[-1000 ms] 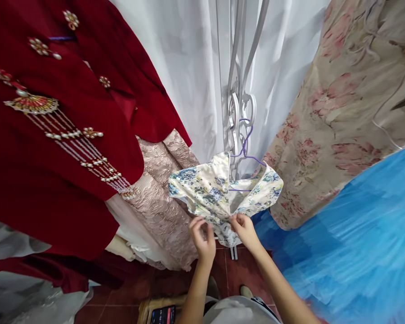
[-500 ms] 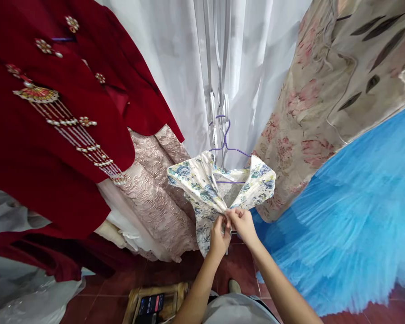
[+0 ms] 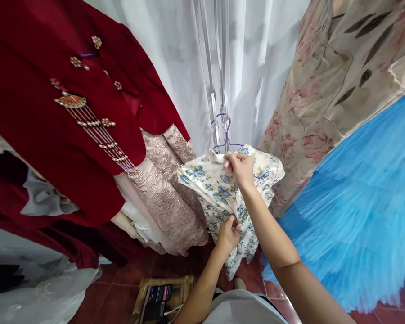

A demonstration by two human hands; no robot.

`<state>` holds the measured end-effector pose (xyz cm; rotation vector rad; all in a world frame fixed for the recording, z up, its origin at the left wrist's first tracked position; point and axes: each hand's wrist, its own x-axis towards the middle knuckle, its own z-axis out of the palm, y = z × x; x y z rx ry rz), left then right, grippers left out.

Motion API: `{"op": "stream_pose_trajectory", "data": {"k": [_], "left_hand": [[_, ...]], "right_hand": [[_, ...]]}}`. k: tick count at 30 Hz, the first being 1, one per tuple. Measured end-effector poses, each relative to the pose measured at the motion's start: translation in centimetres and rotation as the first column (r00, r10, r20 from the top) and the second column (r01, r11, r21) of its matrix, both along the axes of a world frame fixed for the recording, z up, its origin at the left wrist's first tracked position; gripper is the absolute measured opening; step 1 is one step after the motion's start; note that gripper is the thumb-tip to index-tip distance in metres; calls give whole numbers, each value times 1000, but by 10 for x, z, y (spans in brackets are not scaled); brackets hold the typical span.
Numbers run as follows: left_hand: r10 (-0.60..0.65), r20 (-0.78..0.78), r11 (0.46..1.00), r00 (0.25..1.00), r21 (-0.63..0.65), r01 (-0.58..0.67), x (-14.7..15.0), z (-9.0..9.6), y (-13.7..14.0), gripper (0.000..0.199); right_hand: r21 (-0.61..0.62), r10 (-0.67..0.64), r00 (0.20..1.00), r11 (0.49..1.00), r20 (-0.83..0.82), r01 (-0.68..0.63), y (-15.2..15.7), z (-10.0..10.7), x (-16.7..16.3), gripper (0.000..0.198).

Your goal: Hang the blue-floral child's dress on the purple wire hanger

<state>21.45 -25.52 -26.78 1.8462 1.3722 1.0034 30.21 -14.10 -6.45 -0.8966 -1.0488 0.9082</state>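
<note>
A short-sleeved white dress [image 3: 222, 180] with blue and green flowers hangs in front of me on a purple hanger [image 3: 228, 135]. Its front is closed from the middle up to the neckline, along what looks like a zipper. At the collar, my right hand [image 3: 242, 168] is closed in a pinch on the top of that front seam; the fingers hide the zipper pull. Lower down, my left hand [image 3: 228, 235] pinches the cloth at the front seam, pulling a crease into it. The dress's lower part hangs down behind my forearms.
To the left hangs a red velvet jacket [image 3: 121, 108] with beaded ornaments, over a pink textured skirt [image 3: 168, 193]. On the right are a beige floral dress [image 3: 300, 121] and blue tulle [image 3: 351, 216]. White curtains [image 3: 168, 58] hang behind. A wooden stool [image 3: 188, 284] below bears a phone [image 3: 160, 293].
My right hand has moved from mid-chest up to the collar, and the V-shaped front opening has closed. My left hand still pinches the front, slightly lower. The view has shifted a little.
</note>
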Motion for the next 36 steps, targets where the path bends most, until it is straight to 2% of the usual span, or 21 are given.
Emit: {"op": "stream_pose_trajectory", "data": {"k": [2, 3, 5, 6, 7, 9, 10, 13, 15, 18, 20, 23, 26, 29, 32, 34, 35, 36], "left_hand": [[-24, 98, 1000, 995, -17, 26, -7, -4, 3, 2], [-29, 161, 1000, 987, 7, 29, -13, 1, 8, 5], [-16, 257, 989, 966, 144, -22, -28, 27, 23, 16], [4, 280, 966, 960, 246, -76, -37, 48, 34, 23], [30, 276, 918, 961, 373, -135, -45, 72, 47, 26], [45, 176, 773, 983, 617, -146, -60, 124, 76, 35], [59, 102, 727, 993, 678, -113, -66, 149, 90, 42], [17, -171, 686, 985, 719, 113, -75, 207, 123, 47], [-36, -297, 660, 954, 710, 246, -75, 228, 134, 33], [-81, -429, 609, 900, 694, 385, -73, 236, 143, 12], [-86, -453, 592, 887, 693, 411, -72, 235, 146, 14], [-99, -375, 585, 922, 728, 359, -66, 232, 149, 20], [-122, -201, 600, 972, 765, 234, -62, 236, 149, 20], [-138, 75, 663, 988, 748, 36, -76, 245, 157, 20], [-128, 233, 718, 964, 692, -72, -124, 249, 180, 24], [-123, 261, 765, 958, 639, -76, -167, 241, 201, 32], [-129, 305, 816, 944, 573, -74, -188, 233, 211, 37], [-117, 411, 877, 904, 471, -101, -206, 222, 220, 42]], "right_hand": [[15, 33, 998, 999, 45, -34, -1, 2, 1, 27], [14, 49, 997, 999, 64, -50, -2, 2, 2, 27], [7, 62, 994, 998, 94, -63, -8, 1, 5, 26], [7, 57, 992, 998, 114, -59, -11, 1, 7, 26], [15, 50, 989, 999, 139, -52, -13, 0, 8, 27], [48, 31, 982, 998, 189, -41, -17, 1, 11, 28], [65, 24, 979, 997, 204, -38, -18, 3, 12, 28], [84, 38, 976, 995, 215, -57, -17, 6, 13, 29], [79, 52, 976, 994, 210, -70, -16, 6, 12, 29], [80, 24, 984, 996, 178, -38, -14, 2, 8, 29], [79, -6, 984, 997, 177, -8, -14, -2, 5, 30], [61, -49, 981, 997, 188, 38, -14, -11, -2, 32], [20, -92, 981, 996, 172, 90, -13, -27, -12, 31], [-59, -53, 975, 996, 216, 68, -14, -57, -21, 32], [-155, -30, 964, 985, 264, 73, -23, -94, -24, 34], [-207, -20, 965, 975, 263, 76, -32, -114, -24, 33], [-230, 0, 966, 971, 260, 62, -36, -122, -24, 32], [-248, 34, 965, 968, 260, 32, -41, -128, -24, 32]]}}
